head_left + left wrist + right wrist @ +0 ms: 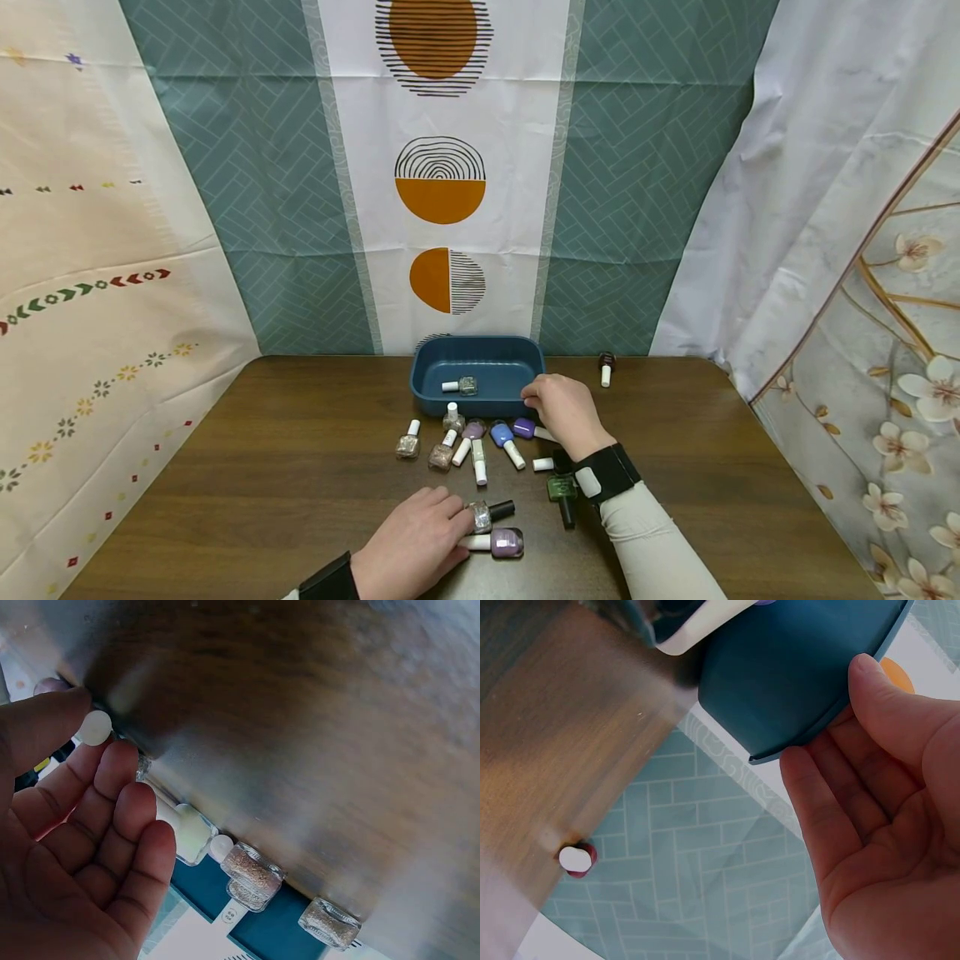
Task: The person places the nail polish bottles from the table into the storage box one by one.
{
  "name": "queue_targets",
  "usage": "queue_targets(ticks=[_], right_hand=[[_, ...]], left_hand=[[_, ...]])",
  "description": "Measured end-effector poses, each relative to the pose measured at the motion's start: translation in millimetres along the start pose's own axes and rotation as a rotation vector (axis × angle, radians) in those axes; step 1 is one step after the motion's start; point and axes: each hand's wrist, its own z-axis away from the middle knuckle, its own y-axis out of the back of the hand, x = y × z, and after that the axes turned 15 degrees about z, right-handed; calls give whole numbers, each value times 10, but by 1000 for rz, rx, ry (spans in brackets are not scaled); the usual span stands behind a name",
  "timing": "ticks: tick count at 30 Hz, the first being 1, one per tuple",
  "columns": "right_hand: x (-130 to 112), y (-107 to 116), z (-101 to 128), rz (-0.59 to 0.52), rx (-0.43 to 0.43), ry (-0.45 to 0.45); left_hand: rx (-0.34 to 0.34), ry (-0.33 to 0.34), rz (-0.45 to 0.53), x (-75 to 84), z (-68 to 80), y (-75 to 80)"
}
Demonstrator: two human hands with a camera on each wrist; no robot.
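My left hand (414, 533) pinches the white cap (95, 728) of a purple nail polish bottle (507, 543) lying at the near side of the table. Right beside those fingers lies a silver glitter polish with a black cap (480, 517). Farther forward, my right hand (564, 408) grips the front right corner of a blue tray (477, 406). In the right wrist view its thumb (866, 675) lies against the tray's wall and its fingers reach over the rim. One glitter polish with a white cap (468, 385) lies inside the tray.
In front of the tray lie several nail polishes, among them a gold glitter one (408, 446), a blue one (501, 433) and a violet one (524, 428). Under the right wrist is a green bottle (561, 487). A dark red polish (607, 362) lies at the back right.
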Motion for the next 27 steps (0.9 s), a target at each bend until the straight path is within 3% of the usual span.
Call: queue_targets(ticks=[18, 27], right_hand=[[13, 2, 5, 1, 12, 10], [19, -9, 3, 3, 17, 8]], left_hand=[[13, -4, -34, 47, -16, 5], [73, -48, -66, 50, -18, -10]])
